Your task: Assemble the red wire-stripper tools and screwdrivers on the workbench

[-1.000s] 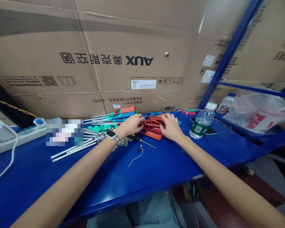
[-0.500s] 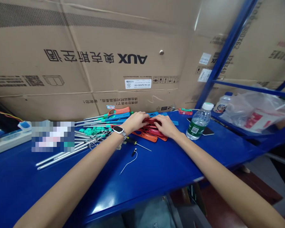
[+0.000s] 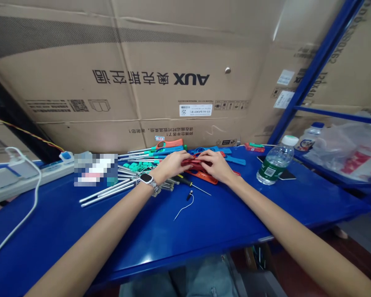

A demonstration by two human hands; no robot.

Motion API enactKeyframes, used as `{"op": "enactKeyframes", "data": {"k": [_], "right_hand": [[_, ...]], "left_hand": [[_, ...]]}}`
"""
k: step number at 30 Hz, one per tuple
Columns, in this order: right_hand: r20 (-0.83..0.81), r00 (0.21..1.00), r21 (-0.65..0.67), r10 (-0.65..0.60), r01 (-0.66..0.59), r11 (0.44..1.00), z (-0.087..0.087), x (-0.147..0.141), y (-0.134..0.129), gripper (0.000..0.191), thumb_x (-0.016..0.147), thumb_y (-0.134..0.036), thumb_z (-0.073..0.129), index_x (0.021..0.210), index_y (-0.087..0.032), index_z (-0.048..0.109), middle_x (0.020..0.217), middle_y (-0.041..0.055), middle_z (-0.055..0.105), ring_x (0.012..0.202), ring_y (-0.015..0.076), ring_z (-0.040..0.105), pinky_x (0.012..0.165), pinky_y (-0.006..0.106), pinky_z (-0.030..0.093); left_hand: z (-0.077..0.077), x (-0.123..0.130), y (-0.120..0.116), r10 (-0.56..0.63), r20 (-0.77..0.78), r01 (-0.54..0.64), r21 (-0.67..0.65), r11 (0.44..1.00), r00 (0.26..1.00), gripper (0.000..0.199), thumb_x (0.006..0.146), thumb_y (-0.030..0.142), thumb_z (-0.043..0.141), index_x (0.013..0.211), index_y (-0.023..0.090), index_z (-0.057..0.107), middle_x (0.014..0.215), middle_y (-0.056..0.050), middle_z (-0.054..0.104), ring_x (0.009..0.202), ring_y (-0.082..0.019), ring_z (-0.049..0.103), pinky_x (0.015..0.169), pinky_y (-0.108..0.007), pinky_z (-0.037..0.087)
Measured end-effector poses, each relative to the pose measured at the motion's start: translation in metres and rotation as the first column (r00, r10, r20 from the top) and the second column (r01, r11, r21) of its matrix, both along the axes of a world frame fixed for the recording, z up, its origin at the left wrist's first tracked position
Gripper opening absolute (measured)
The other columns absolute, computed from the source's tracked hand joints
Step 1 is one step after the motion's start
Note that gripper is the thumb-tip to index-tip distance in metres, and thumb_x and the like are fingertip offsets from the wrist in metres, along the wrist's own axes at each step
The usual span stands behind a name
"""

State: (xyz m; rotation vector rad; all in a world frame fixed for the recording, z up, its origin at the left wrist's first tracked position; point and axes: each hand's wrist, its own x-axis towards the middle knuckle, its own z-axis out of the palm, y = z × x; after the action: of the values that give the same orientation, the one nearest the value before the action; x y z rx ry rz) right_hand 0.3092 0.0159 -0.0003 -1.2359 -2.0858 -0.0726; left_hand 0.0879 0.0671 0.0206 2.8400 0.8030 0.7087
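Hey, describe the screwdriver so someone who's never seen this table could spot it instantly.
Find the blue table before the big cardboard printed "AUX". Just on the near side of the left hand and right hand lies the screwdriver. Its black-and-yellow handle and straight, thin metal shaft set it apart from the curved white wire nearer the camera.

Glossy red plastic pieces (image 3: 192, 166) lie loosely heaped near the surface's (image 3: 160, 235) far edge, partly covered by both hands (image 3: 196, 165).

open blue tabletop (image 3: 204, 231) in front of both forearms, screwdriver (image 3: 196, 187) and thin white wire (image 3: 185, 207) lying between them, bottle (image 3: 275, 163) blocking the right
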Motion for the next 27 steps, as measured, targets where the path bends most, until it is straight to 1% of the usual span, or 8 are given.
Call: {"op": "enactKeyframes", "data": {"k": [3, 6, 10, 14, 17, 19, 23, 27], "right_hand": [[-0.011, 0.997, -0.043, 0.074, -0.075, 0.996, -0.004, 0.004, 0.002, 0.025, 0.097, -0.019, 0.058, 0.112, -0.024, 0.077, 0.115, 0.0092, 0.072, 0.102, 0.0223, 0.068, 0.094, 0.043, 0.049], [-0.048, 0.99, -0.098, 0.136, -0.14, 0.985, -0.002, 0.006, -0.002, 0.03, 0.097, -0.019, 0.055, 0.119, -0.025, 0.075, 0.118, 0.009, 0.073, 0.104, 0.0216, 0.069, 0.094, 0.042, 0.052], [-0.14, 0.985, -0.083, 0.096, -0.108, 0.991, 0.004, 0.004, -0.007, 0.034, 0.095, -0.015, 0.053, 0.118, -0.025, 0.076, 0.115, 0.0074, 0.076, 0.102, 0.0217, 0.071, 0.094, 0.042, 0.055], [-0.221, 0.974, -0.099, 0.048, -0.072, 0.993, 0.012, -0.003, -0.01, 0.034, 0.095, -0.018, 0.056, 0.121, -0.029, 0.075, 0.118, 0.0054, 0.077, 0.108, 0.0241, 0.072, 0.099, 0.046, 0.054], [-0.296, 0.952, -0.151, 0.072, -0.122, 0.981, 0.016, -0.009, -0.01, 0.036, 0.097, -0.02, 0.055, 0.126, -0.029, 0.073, 0.122, 0.0047, 0.076, 0.112, 0.0242, 0.071, 0.101, 0.047, 0.054], [-0.337, 0.936, -0.193, 0.106, -0.179, 0.965, 0.019, -0.014, -0.01, 0.037, 0.098, -0.021, 0.053, 0.13, -0.028, 0.07, 0.123, 0.0046, 0.075, 0.112, 0.0235, 0.071, 0.101, 0.047, 0.055], [-0.33, 0.933, -0.208, 0.142, -0.219, 0.953, 0.023, -0.023, -0.014, 0.037, 0.097, -0.024, 0.055, 0.131, -0.027, 0.068, 0.126, 0.006, 0.074, 0.114, 0.0242, 0.07, 0.102, 0.047, 0.053], [-0.272, 0.948, -0.154, 0.167, -0.214, 0.965, 0.02, -0.038, -0.021, 0.036, 0.091, -0.024, 0.063, 0.127, -0.024, 0.069, 0.125, 0.0086, 0.073, 0.111, 0.0253, 0.069, 0.099, 0.045, 0.053]], "left_hand": [[-0.003, -0.001, 0.001, -0.033, -0.012, 0.033, -0.027, 0.999, 0.999, 0.029, 0.101, 0.031, 0.056, 0.125, 0.019, 0.067, 0.114, -0.01, 0.072, 0.104, -0.024, 0.069, 0.091, -0.037, 0.055], [-0.002, -0.002, 0.0, -0.038, -0.021, 0.037, -0.031, 0.999, 0.999, 0.03, 0.1, 0.025, 0.056, 0.127, 0.017, 0.066, 0.117, -0.011, 0.072, 0.108, -0.024, 0.069, 0.094, -0.039, 0.054], [-0.002, -0.004, 0.002, -0.002, -0.023, 0.001, -0.033, 0.999, 1.0, 0.026, 0.094, 0.02, 0.062, 0.119, 0.019, 0.069, 0.113, -0.01, 0.074, 0.103, -0.025, 0.07, 0.091, -0.039, 0.055], [-0.001, -0.006, 0.002, -0.005, 0.107, 0.013, -0.076, 0.997, 0.994, 0.025, 0.095, 0.031, 0.065, 0.117, 0.02, 0.069, 0.112, -0.008, 0.075, 0.102, -0.023, 0.07, 0.09, -0.036, 0.055], [0.005, -0.01, -0.005, -0.04, 0.196, 0.063, -0.11, 0.992, 0.98, 0.029, 0.097, 0.038, 0.063, 0.118, 0.019, 0.069, 0.112, -0.009, 0.075, 0.1, -0.022, 0.07, 0.087, -0.033, 0.055], [0.011, -0.015, -0.012, -0.036, 0.241, 0.077, -0.163, 0.984, 0.97, 0.027, 0.1, 0.039, 0.056, 0.11, 0.018, 0.071, 0.101, -0.008, 0.076, 0.089, -0.019, 0.071, 0.078, -0.031, 0.054], [0.02, -0.033, -0.027, 0.099, 0.321, 0.005, -0.309, 0.951, 0.942, 0.035, 0.102, 0.04, 0.049, 0.086, 0.016, 0.069, 0.07, -0.003, 0.071, 0.062, -0.014, 0.063, 0.058, -0.026, 0.046], [0.018, -0.058, -0.039, 0.232, 0.359, -0.072, -0.407, 0.911, 0.904, 0.041, 0.1, 0.045, 0.05, 0.072, 0.017, 0.063, 0.061, -0.003, 0.067, 0.053, -0.012, 0.054, 0.052, -0.026, 0.039]]}}
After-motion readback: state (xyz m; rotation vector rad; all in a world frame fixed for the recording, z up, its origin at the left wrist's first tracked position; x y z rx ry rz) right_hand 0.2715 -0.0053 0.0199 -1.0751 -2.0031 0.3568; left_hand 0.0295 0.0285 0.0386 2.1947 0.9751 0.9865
